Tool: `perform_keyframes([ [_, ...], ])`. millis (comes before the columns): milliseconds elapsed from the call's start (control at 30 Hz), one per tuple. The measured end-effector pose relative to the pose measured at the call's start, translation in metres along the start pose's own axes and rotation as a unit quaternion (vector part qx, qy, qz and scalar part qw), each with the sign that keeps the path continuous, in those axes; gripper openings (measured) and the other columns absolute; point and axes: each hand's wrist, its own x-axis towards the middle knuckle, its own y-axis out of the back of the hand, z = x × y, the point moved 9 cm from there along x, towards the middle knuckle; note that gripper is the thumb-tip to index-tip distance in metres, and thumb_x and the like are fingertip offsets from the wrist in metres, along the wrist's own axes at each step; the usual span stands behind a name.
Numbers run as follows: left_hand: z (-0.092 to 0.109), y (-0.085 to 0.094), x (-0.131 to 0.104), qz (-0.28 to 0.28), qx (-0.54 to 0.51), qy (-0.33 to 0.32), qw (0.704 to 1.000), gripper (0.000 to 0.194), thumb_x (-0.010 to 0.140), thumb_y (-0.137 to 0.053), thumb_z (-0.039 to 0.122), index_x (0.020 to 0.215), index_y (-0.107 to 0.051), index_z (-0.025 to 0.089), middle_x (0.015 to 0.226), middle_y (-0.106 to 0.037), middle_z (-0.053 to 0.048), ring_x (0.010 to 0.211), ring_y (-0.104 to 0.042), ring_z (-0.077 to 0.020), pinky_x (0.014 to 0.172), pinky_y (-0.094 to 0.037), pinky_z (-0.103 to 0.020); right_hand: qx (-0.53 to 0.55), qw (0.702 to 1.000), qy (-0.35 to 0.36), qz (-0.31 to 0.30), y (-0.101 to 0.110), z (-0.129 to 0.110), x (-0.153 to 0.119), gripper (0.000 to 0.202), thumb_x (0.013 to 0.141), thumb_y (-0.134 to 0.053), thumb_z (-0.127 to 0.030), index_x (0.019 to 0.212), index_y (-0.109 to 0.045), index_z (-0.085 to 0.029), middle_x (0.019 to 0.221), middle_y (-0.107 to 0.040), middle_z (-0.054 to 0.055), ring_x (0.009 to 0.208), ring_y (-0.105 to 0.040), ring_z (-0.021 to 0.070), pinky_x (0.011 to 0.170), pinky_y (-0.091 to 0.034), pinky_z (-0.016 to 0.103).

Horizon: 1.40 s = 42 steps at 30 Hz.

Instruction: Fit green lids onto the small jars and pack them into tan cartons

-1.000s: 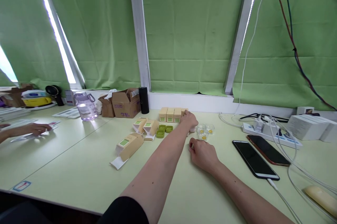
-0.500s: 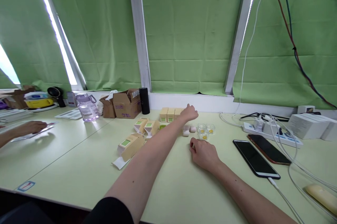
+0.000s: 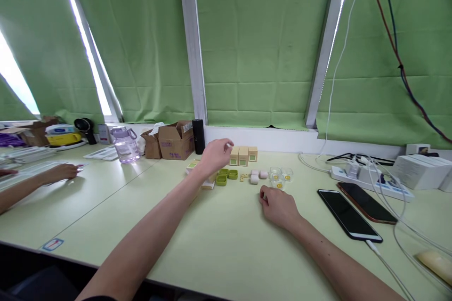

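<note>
My left hand [image 3: 216,154] is over the table beside the row of small beige boxes [image 3: 243,156], its fingers bent; whether it touches one is hard to tell. Opened beige cartons [image 3: 208,183] lie partly hidden under my left wrist and forearm. Green square cups [image 3: 221,179] sit right of them, followed by tiny yellow pieces [image 3: 244,177], pale pink rolls [image 3: 254,177] and clear round containers [image 3: 277,183] with yellow centres. My right hand [image 3: 278,204] rests on the table just in front of the clear containers, fingers curled; what they hold, if anything, is hidden.
Two phones [image 3: 348,215] and a power strip [image 3: 370,183] with cables lie on the right. Behind on the left are a cardboard box [image 3: 175,142], a black cylinder [image 3: 198,137] and a purple jug [image 3: 125,145]. Another person's hand [image 3: 63,173] is at far left.
My left hand has moved left, from above the pink rolls to the left end of the box row. The row's right end and the green cups are uncovered. My right hand stays in place.
</note>
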Motion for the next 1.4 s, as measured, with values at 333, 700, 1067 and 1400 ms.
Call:
perform_keyframes([
  [333,-0.052,-0.055,-0.064,-0.162,0.247,0.03,0.955,0.014,0.085,-0.064,0.021,0.086,-0.077,0.019,0.084,-0.075,-0.014,0.097,-0.067,-0.0314,0.087,-0.048,-0.039,0.009,1.0,0.009,0.006,0.002,-0.002,0.0,0.008,0.095,-0.053,-0.022,0.098,-0.06,-0.024,0.102,-0.074,0.004,0.092,-0.067,0.0223,0.061,-0.026,0.029],
  [700,-0.054,-0.075,-0.073,-0.198,0.272,0.015,0.941,0.014,0.082,-0.063,0.015,0.084,-0.077,0.016,0.088,-0.075,-0.018,0.1,-0.067,-0.0323,0.088,-0.047,-0.04,0.007,1.0,0.008,-0.001,0.004,-0.004,-0.001,0.009,0.095,-0.053,-0.021,0.099,-0.061,-0.024,0.103,-0.074,0.006,0.092,-0.067,0.0227,0.063,-0.03,0.028],
  [1067,-0.024,-0.074,-0.08,-0.203,0.254,-0.007,0.946,0.016,0.073,-0.062,0.004,0.07,-0.07,0.017,0.08,-0.071,-0.013,0.089,-0.065,-0.0296,0.078,-0.044,-0.037,0.024,1.0,-0.001,0.006,0.002,-0.002,-0.001,0.008,0.093,-0.056,-0.021,0.097,-0.062,-0.024,0.102,-0.074,0.003,0.092,-0.066,0.0209,0.062,-0.029,0.028],
  [1400,0.037,-0.086,-0.1,-0.145,0.163,-0.138,0.966,0.016,0.075,-0.06,0.004,0.076,-0.064,0.019,0.078,-0.067,-0.012,0.083,-0.06,-0.0287,0.072,-0.039,-0.039,0.17,0.976,0.054,0.122,0.016,-0.007,-0.001,0.034,0.091,-0.063,-0.028,0.124,-0.056,-0.026,0.117,-0.069,0.003,0.093,-0.066,0.0187,0.075,-0.047,0.031],
])
